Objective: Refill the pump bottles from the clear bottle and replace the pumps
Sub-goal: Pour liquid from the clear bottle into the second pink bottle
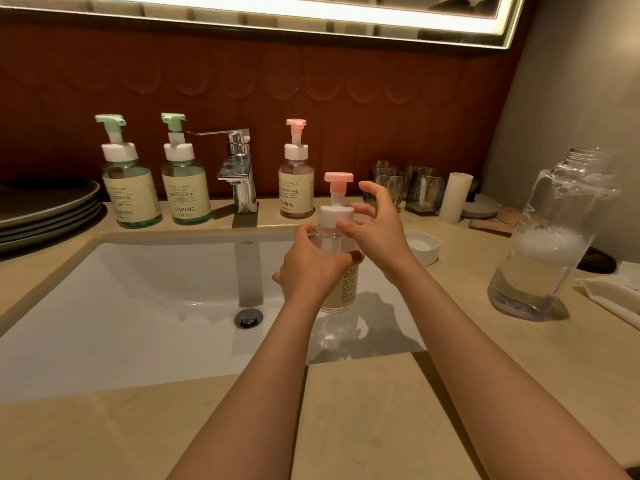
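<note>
Hands work a pink-pump bottle over the sink's right edge.

Left hand [311, 261] wraps around the body of the pump bottle [341, 282], holding it upright above the sink [138, 289]; right hand [375, 223] is loosely spread, thumb and fingertips touching the white collar under the pink pump [338, 183]. Clear bottle [550, 237] stands uncapped on the counter [363, 410] at right, partly full with foam on the liquid. White cap [424, 245] lies just right of the hands. Two green-pump bottles [130, 178] and another pink one [296, 178] stand beside the faucet [237, 168].
</note>
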A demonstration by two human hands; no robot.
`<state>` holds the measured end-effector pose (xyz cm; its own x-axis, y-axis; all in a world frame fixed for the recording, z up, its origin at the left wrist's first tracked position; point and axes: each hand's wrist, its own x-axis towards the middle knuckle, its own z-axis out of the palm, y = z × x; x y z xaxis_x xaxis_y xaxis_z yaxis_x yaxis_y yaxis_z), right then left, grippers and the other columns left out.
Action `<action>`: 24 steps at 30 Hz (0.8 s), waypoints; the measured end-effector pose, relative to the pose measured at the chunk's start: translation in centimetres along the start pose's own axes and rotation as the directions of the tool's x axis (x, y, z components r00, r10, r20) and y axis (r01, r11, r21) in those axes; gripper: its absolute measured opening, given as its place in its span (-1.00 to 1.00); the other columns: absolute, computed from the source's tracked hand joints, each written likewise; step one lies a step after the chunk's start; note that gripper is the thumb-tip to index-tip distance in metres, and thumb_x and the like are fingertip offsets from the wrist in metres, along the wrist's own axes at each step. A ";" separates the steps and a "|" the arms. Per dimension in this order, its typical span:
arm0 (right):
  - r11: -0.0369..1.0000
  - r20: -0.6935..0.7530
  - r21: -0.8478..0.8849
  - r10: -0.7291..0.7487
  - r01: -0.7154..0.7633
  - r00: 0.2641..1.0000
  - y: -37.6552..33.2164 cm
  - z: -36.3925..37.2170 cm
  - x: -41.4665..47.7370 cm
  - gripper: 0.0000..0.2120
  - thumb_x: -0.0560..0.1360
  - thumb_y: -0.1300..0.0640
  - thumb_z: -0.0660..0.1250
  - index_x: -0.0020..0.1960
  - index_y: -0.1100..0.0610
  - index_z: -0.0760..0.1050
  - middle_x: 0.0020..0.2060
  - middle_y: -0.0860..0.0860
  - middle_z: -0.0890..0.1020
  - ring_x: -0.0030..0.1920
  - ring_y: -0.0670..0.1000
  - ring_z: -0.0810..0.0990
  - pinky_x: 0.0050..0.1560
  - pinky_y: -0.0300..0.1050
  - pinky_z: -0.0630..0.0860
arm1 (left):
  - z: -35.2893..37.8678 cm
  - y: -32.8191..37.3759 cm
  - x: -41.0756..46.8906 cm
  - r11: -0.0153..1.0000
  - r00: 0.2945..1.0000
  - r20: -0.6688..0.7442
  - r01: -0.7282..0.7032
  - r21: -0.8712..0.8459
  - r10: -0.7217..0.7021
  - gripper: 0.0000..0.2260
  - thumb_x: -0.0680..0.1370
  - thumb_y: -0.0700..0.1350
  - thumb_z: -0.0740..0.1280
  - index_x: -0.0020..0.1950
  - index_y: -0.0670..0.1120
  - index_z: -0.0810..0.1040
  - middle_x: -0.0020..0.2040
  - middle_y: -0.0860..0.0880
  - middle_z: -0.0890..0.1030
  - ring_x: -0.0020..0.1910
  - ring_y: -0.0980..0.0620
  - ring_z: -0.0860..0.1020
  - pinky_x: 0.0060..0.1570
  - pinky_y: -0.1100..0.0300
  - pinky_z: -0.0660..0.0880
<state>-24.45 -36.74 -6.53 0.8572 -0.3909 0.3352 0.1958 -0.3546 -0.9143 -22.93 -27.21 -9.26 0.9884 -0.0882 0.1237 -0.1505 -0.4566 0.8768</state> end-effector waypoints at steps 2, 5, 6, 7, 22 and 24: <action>1.000 0.028 0.001 0.014 -0.014 1.000 -0.1 0.4 -0.3 -0.29 0.41 0.20 0.44 0.45 0.03 0.16 0.31 0.07 0.41 0.15 -0.03 0.46 0.04 -0.22 0.45 | 0.0 0.1 -0.1 1.000 1.000 0.007 -0.015 0.012 0.015 -0.35 0.37 0.10 0.47 0.36 0.06 0.24 0.29 0.00 0.49 0.28 -0.07 0.42 0.22 -0.02 0.26; 0.988 -0.089 -0.146 0.035 -0.048 0.995 -0.2 1.4 -0.4 -0.15 0.31 -0.04 0.52 0.44 0.04 0.12 0.36 0.07 0.30 0.29 0.06 0.38 0.17 -0.14 0.36 | 0.0 0.3 -0.5 0.996 0.997 0.020 -0.076 0.053 0.075 -0.40 0.44 0.01 0.42 0.39 0.05 0.21 0.32 -0.01 0.47 0.28 -0.07 0.42 0.20 -0.02 0.24; 0.981 -0.145 -0.176 0.057 -0.083 0.988 -0.3 1.4 -0.4 -0.14 0.30 -0.07 0.52 0.43 0.07 0.13 0.36 0.09 0.28 0.29 0.06 0.37 0.12 -0.18 0.33 | 0.0 0.4 -0.5 0.994 0.996 0.021 -0.091 0.065 0.090 -0.40 0.44 0.00 0.41 0.39 0.05 0.20 0.33 -0.01 0.47 0.28 -0.07 0.42 0.19 -0.02 0.24; 0.976 -0.187 -0.183 0.080 -0.115 0.979 -0.4 1.4 -0.4 -0.14 0.29 -0.09 0.53 0.42 0.09 0.14 0.35 0.10 0.28 0.28 0.07 0.37 0.07 -0.20 0.30 | 0.0 0.6 -0.6 0.993 0.995 0.023 -0.099 0.071 0.097 -0.40 0.44 0.00 0.42 0.39 0.06 0.20 0.34 -0.01 0.46 0.28 -0.07 0.42 0.18 -0.02 0.24; 0.959 -0.123 -0.257 0.093 -0.122 0.988 0.3 2.2 -0.3 -0.03 0.27 -0.11 0.52 0.47 0.05 0.02 0.40 0.09 0.21 0.36 0.11 0.29 0.26 0.00 0.35 | 0.1 0.3 -0.3 1.000 1.000 0.017 -0.007 0.029 0.006 -0.47 0.45 -0.01 0.40 0.33 0.02 0.23 0.28 -0.03 0.49 0.26 -0.10 0.43 0.19 -0.03 0.26; 0.942 -0.199 -0.320 0.039 -0.102 0.979 0.3 2.0 -0.4 -0.06 0.24 -0.17 0.52 0.42 0.06 0.10 0.35 0.08 0.30 0.30 0.08 0.35 0.15 -0.07 0.37 | 0.1 0.3 -0.3 0.999 1.000 0.019 -0.022 0.046 0.022 -0.47 0.45 -0.05 0.40 0.33 0.02 0.22 0.30 -0.03 0.48 0.27 -0.09 0.42 0.19 -0.04 0.24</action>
<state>-23.80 -35.01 -7.36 0.7522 -0.5656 0.3381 -0.0557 -0.5658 -0.8227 -23.30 -27.44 -9.09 0.9844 -0.1145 0.1338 -0.1734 -0.4952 0.8513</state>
